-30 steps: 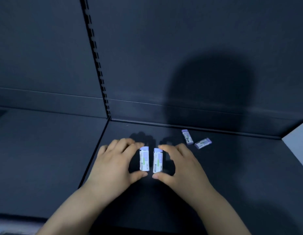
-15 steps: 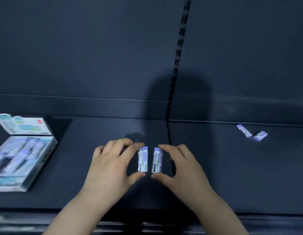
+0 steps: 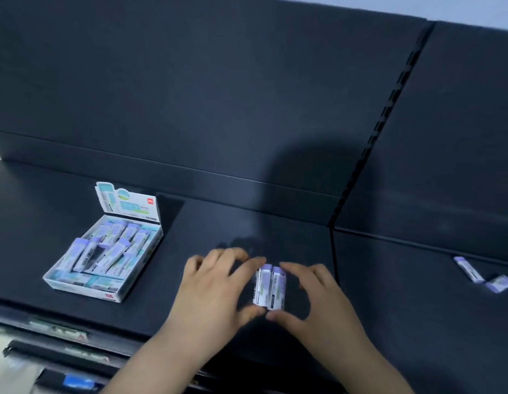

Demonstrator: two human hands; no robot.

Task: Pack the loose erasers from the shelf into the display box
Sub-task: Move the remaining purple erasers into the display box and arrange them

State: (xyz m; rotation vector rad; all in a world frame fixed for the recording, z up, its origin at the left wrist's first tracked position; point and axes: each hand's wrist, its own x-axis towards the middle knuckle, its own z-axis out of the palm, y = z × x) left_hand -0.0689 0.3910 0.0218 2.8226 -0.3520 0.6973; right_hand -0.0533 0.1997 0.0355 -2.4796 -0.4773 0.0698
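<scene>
Both hands meet near the middle of the dark shelf [image 3: 275, 223], each pinching one eraser lengthwise between thumb and forefinger. The left hand [image 3: 210, 288] holds the left eraser [image 3: 261, 285], its fingers [image 3: 241, 265] curled narrowly, forefinger on the purple top end and thumb on the bottom end. The right hand [image 3: 324, 302] grips the right eraser [image 3: 277, 288] the same way, its fingers [image 3: 298, 270] bent close over the top. The two erasers stand side by side and touch along their long edges, purple caps pointing to 12 o'clock.

At about 9 o'clock from the hands, well apart, sits the display box [image 3: 85, 285], open, with its printed lid flap [image 3: 127, 203] standing up at the back. Inside lie many packed erasers [image 3: 105, 251], some in rows, several piled askew on top.

At about 3 o'clock from the hands, past the slotted upright [image 3: 372, 143] that divides the back panel, two loose erasers [image 3: 469, 268] lie on the neighbouring shelf section. Their near ends sit just beside each other in a V; whether they touch I cannot tell.

At 7 o'clock, below the shelf's front edge, blurred items show, one with a blue part.
</scene>
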